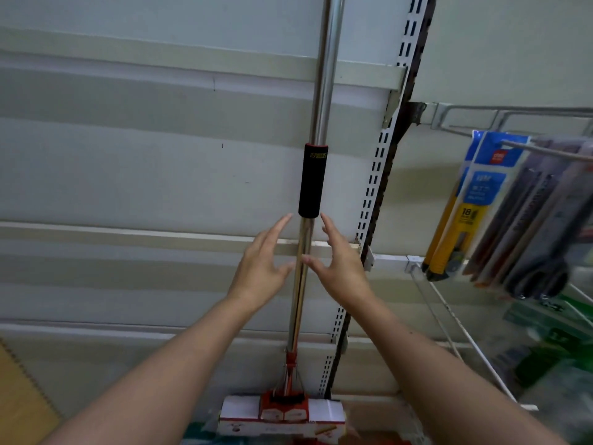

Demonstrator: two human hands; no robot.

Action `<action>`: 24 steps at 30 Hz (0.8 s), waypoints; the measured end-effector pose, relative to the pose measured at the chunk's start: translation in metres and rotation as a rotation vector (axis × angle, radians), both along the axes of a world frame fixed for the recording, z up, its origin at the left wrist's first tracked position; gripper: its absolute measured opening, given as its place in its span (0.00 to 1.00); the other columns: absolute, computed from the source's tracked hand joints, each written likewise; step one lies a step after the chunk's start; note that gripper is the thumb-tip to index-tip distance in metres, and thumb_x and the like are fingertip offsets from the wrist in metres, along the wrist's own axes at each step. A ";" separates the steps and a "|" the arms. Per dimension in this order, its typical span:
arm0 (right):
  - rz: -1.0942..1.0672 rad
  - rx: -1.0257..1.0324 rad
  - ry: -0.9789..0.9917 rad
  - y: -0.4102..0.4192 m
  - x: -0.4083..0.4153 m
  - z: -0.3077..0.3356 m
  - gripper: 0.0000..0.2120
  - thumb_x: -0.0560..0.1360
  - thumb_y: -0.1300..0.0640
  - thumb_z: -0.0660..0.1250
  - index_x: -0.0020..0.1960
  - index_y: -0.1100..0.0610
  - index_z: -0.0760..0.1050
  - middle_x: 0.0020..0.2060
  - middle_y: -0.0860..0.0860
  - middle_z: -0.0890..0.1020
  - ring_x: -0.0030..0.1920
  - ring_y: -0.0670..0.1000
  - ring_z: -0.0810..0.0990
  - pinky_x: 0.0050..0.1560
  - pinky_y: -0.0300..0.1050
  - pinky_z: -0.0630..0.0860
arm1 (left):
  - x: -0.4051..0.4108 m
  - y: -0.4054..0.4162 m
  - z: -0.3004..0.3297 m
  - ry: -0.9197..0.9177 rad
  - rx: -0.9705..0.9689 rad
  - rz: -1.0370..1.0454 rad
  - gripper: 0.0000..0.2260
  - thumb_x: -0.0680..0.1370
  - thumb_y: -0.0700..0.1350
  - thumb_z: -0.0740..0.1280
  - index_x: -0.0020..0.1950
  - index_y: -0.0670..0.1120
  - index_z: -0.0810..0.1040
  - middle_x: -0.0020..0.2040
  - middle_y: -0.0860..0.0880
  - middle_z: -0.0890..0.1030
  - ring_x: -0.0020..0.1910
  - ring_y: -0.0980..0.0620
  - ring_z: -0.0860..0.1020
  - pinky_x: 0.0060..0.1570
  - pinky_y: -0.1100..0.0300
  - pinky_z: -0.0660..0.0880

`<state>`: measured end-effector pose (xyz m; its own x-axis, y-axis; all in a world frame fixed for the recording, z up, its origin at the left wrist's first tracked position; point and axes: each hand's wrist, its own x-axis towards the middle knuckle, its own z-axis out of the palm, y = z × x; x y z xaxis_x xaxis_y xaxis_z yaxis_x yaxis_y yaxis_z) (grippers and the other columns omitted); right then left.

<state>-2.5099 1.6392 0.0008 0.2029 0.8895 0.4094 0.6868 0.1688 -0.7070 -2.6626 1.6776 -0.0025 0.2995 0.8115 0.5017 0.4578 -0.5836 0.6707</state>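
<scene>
Head-height view of a shop shelving bay. At centre, running from 12 o'clock down to 6 o'clock, a tall mop (304, 242), standing nearly upright against the pale back panel (128, 175). Shiny chrome along its pole (322, 101). Wrapped round the pole just above mid-frame, a black foam sleeve (313, 184) with a red top edge and small yellow lettering. At 6 o'clock, at the very bottom, the mop head (282, 415), boxed in white and red card packaging and joined to the pole by a red fitting.

Reaching in from 7 o'clock, the left hand (263, 268): grip wide open, fingers straight and pointing up towards 1 o'clock, thumb spread towards the pole, nothing held. Reaching in from 5 o'clock, the right hand (341, 268): grip equally open, fingers loosely spread and pointing towards 11 o'clock, thumb tip at the pole's edge, nothing held. Both placed either side of the pole, just below the foam sleeve. Impossible to tell whether either thumb touches the metal.

At 2 o'clock from the hands, a white slotted upright (373, 187), rising at a slant. At 3 o'clock, blurred blue and yellow blister packs (475, 203) hanging from a wire hook (513, 112), with the number 18 printed on the front one. Below them, at 4 o'clock, a white wire rack (465, 342), contents too blurred to make out.
</scene>
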 end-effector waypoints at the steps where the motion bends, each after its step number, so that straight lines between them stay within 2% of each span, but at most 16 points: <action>1: 0.001 -0.001 0.007 -0.006 -0.001 -0.001 0.38 0.73 0.49 0.70 0.75 0.39 0.50 0.72 0.48 0.66 0.71 0.48 0.65 0.64 0.40 0.61 | -0.006 -0.005 0.001 0.022 0.005 -0.016 0.37 0.73 0.45 0.71 0.73 0.66 0.54 0.71 0.52 0.67 0.70 0.51 0.66 0.68 0.53 0.66; 7: -0.075 -0.011 -0.069 -0.054 -0.012 0.004 0.34 0.74 0.44 0.67 0.75 0.44 0.56 0.70 0.49 0.69 0.68 0.50 0.70 0.66 0.48 0.68 | -0.025 -0.036 0.011 0.063 -0.027 -0.098 0.38 0.73 0.46 0.71 0.73 0.65 0.52 0.73 0.52 0.65 0.70 0.50 0.66 0.68 0.50 0.66; 9: -0.135 -0.037 -0.094 -0.078 -0.017 0.003 0.30 0.76 0.45 0.65 0.74 0.46 0.58 0.69 0.49 0.70 0.68 0.50 0.70 0.66 0.49 0.68 | -0.026 -0.052 0.010 0.113 -0.068 -0.149 0.37 0.73 0.47 0.71 0.74 0.62 0.52 0.73 0.51 0.64 0.70 0.49 0.66 0.68 0.47 0.66; 12: -0.209 -0.090 -0.169 -0.128 -0.026 -0.002 0.27 0.77 0.45 0.62 0.74 0.49 0.61 0.69 0.50 0.71 0.67 0.51 0.70 0.65 0.46 0.67 | -0.023 -0.083 0.004 0.263 -0.104 -0.235 0.34 0.74 0.49 0.70 0.75 0.55 0.55 0.73 0.47 0.65 0.70 0.46 0.66 0.68 0.48 0.65; 16: -0.325 -0.151 -0.326 -0.212 -0.022 -0.005 0.29 0.76 0.45 0.64 0.74 0.53 0.61 0.69 0.53 0.70 0.67 0.52 0.69 0.65 0.46 0.65 | -0.009 -0.133 0.000 0.485 -0.126 -0.380 0.36 0.72 0.54 0.71 0.75 0.50 0.57 0.73 0.43 0.65 0.71 0.44 0.64 0.68 0.52 0.63; 20: -0.515 -0.175 -0.228 -0.299 0.002 0.001 0.33 0.75 0.43 0.66 0.74 0.55 0.60 0.69 0.56 0.69 0.66 0.55 0.70 0.64 0.45 0.66 | 0.013 -0.190 -0.007 0.546 -0.145 -0.529 0.41 0.70 0.59 0.71 0.76 0.49 0.54 0.74 0.43 0.63 0.72 0.45 0.64 0.68 0.53 0.63; 24: -0.774 -0.170 -0.140 -0.385 0.033 0.005 0.35 0.75 0.39 0.63 0.76 0.52 0.57 0.70 0.55 0.69 0.67 0.55 0.70 0.63 0.47 0.67 | 0.048 -0.255 -0.020 0.551 -0.153 -0.697 0.40 0.71 0.58 0.71 0.76 0.48 0.55 0.74 0.44 0.63 0.72 0.46 0.63 0.68 0.55 0.62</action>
<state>-2.4769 1.2539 0.0062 0.7443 0.5696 0.3486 0.6490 -0.4939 -0.5786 -2.6150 1.4228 -0.0230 0.9148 0.4015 0.0428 0.3129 -0.7718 0.5536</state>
